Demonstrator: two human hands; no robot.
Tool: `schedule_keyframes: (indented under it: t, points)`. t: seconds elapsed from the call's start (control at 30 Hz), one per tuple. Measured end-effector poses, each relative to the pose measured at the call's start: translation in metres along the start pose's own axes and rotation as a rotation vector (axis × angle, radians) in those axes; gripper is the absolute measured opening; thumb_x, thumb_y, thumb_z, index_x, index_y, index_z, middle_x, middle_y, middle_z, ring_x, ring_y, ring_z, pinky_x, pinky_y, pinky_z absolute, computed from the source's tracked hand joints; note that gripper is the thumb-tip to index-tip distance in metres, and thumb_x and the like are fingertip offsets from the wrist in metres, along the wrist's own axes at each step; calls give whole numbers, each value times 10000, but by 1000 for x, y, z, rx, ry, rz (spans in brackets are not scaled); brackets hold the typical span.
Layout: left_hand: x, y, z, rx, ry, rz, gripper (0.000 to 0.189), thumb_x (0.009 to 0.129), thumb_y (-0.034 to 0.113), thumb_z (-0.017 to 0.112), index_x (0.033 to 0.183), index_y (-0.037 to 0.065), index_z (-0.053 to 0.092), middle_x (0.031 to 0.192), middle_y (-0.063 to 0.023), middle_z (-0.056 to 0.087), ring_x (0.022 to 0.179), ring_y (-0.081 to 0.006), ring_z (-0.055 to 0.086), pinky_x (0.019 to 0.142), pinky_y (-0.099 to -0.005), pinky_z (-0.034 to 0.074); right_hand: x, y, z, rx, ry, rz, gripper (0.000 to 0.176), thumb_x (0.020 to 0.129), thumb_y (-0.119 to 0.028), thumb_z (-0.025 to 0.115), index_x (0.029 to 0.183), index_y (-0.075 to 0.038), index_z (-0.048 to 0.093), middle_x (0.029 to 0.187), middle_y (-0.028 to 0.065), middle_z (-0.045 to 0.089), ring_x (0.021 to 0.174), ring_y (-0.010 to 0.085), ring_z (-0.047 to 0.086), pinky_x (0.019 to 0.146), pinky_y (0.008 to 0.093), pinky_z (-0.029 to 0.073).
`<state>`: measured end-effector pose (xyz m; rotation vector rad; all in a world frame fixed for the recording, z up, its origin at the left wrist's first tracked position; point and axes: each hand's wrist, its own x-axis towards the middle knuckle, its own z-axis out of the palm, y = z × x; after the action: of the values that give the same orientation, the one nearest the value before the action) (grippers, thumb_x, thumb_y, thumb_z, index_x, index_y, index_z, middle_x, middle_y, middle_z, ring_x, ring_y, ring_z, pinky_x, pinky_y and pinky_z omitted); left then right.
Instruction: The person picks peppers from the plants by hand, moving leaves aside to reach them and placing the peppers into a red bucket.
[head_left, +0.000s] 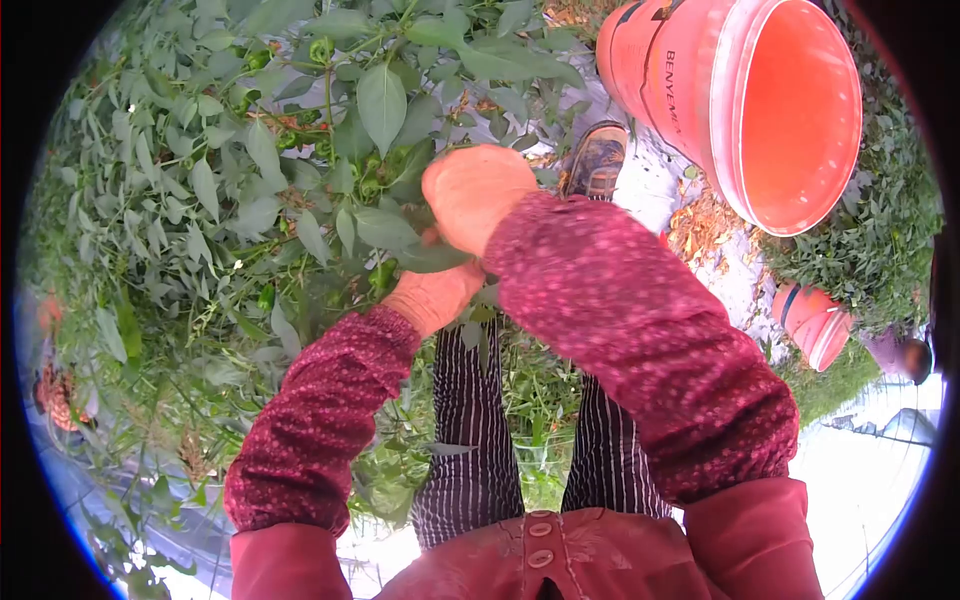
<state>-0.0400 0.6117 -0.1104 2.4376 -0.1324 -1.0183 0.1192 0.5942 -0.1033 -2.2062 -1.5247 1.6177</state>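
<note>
My left hand (437, 298) reaches into a leafy pepper plant (384, 108), low among the stems. Leaves and my other hand hide its fingers. Just above and to the right, my right hand (478, 192) is curled with its back toward me. Its fingers bend down into the leaves, and whatever they hold is hidden. Small green peppers hang around the hands: one pepper (382, 275) close to my left wrist, another pepper (266, 297) farther left. A wrinkled green pepper (320, 50) shows higher up.
A large red-orange bucket (672, 85) lies tilted at upper right, its mouth toward me. A smaller bucket (812, 325) is farther right, near another person (895, 355). White ground sheeting (650, 180) with dry leaves runs beside my shoe (597, 160).
</note>
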Motion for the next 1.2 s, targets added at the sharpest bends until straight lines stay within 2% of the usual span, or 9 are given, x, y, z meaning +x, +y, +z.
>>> schedule_keyframes:
  t: [0.13,0.37,0.6,0.73,0.8,0.83,0.9,1.03,1.2]
  points:
    - [8,-5,-35,-450,-376,-153,368,834,193,496,1187,98,538,1178,-143,535,1208,-291,427,1043,-503,261,-28,11,-12,279,-172,-48,324,679,-251,702,906,-23,665,784,164,637,745,276,633,669,393,492]
    - [11,-20,91,-6,80,62,371,834,224,499,1182,100,538,1174,-141,525,1221,-292,414,1059,-542,243,-91,39,-38,1182,-541,5,332,786,-204,688,1071,-51,616,793,40,630,633,82,566,526,229,456]
    - [-1,-2,48,-81,308,31,358,733,89,541,1088,95,584,1038,-94,542,1113,-296,470,1043,-579,225,-164,143,-83,1468,956,203,410,846,-232,612,1203,-52,522,1030,75,600,749,80,565,645,201,461]
    - [-3,4,44,-77,208,-22,460,829,131,491,1285,178,452,1353,-139,413,1247,-353,381,1050,-576,221,-155,164,-86,1042,1101,486,444,867,-202,597,1278,-72,490,1184,66,553,1055,114,522,928,282,383]
    - [-3,2,43,-124,164,-43,455,874,170,437,1326,201,388,1409,-145,349,1293,-373,326,1061,-559,212,-152,151,-84,160,1210,354,384,870,-143,580,1242,-62,527,1185,72,559,1072,133,527,942,306,384]
    - [-5,1,44,-17,175,-42,448,870,178,438,1316,195,404,1404,-150,354,1289,-375,331,1065,-551,209,-140,116,-81,465,1254,296,348,866,-107,571,1208,-44,549,1146,73,582,1080,161,535,942,333,397]
    - [-8,3,38,99,181,-35,441,865,185,438,1306,190,420,1399,-154,360,1286,-378,336,1070,-542,206,-105,91,-46,1288,1032,-101,296,864,-100,538,1145,-16,573,1070,65,620,963,190,585,846,348,470]
    - [-19,3,-2,-94,163,7,390,824,184,475,1208,128,515,1316,-159,435,1244,-361,383,1036,-512,275,-1,2,8,366,428,-113,436,758,-251,605,1081,34,529,1060,194,572,1019,309,552,894,408,421]
    - [-47,-24,-27,-272,424,112,366,668,83,593,1033,98,604,1119,-136,560,1008,-311,562,889,-419,439,19,-9,44,439,125,19,382,716,-254,639,975,12,553,877,186,622,895,346,584,821,423,444]
